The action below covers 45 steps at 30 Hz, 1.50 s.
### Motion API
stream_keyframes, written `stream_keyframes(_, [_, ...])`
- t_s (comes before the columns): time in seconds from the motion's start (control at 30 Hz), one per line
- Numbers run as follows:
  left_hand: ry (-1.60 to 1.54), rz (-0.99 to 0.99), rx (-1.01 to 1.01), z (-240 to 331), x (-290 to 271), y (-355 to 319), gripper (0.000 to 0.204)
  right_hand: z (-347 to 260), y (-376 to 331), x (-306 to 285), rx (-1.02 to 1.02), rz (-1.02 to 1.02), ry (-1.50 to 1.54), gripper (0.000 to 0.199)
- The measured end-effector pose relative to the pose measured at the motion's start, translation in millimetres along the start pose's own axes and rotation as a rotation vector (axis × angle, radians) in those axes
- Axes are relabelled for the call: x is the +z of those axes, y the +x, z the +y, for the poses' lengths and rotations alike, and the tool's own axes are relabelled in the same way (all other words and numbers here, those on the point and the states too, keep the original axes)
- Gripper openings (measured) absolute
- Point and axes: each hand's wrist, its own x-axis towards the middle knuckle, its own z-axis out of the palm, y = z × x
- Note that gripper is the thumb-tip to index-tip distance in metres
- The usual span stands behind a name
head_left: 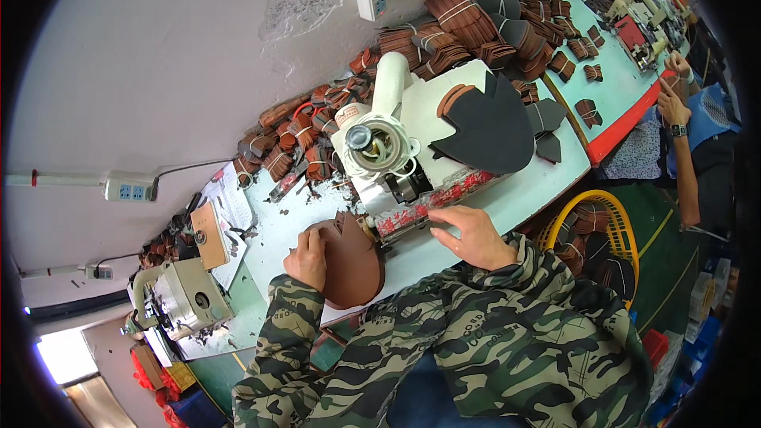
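My left hand is closed on the edge of a brown, rounded leather piece with a notched top. The piece lies at the table's front edge, left of a cream leather-working machine. My right hand hovers by the red, worn front bar of the machine; its thumb and fingers are apart and nothing shows between them. On the machine's white board, a black leather piece with a notched edge rests over brown ones. The undersides of my left fingers are hidden.
Tied bundles of brown and dark leather pieces are heaped along the wall. Dark scraps litter the pale table. A yellow basket with leather pieces stands at right. Another machine sits at left. A co-worker's hands are at far right.
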Motion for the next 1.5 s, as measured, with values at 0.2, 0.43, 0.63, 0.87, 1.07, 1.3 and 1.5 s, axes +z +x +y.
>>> stream_keyframes(0.2, [-0.654, -0.744, 0.511, 54, -88, 44, 0.020, 0, -2, -4, 0.179, -0.442, 0.405, 0.064])
stream_keyframes(0.43, [-1.087, -0.659, 0.000, 96, -54, 63, 0.019, 25, 0, -14, 0.508, -0.531, 0.810, 0.029])
stream_keyframes(0.63, [-0.647, -0.411, -0.155, 97, -20, 73, 0.028, 11, 17, 2, 0.508, -0.252, 0.532, 0.023])
stream_keyframes(0.87, [-0.765, -0.477, -0.049, 97, -14, 109, 0.029, -20, -5, -18, 0.872, -0.572, 0.957, 0.035])
stream_keyframes(1.07, [-0.007, -0.206, -0.011, 24, -33, 80, 0.023, -35, 9, -84, 0.339, 0.298, 0.817, 0.028])
stream_keyframes(1.3, [0.090, -0.323, 0.007, -12, -4, 24, 0.034, 35, 23, -78, -0.054, 0.195, -0.617, 0.044])
stream_keyframes(1.5, [-0.060, -0.464, 0.108, -12, -24, 19, 0.028, -13, 14, -25, 0.256, -0.291, 0.223, 0.048])
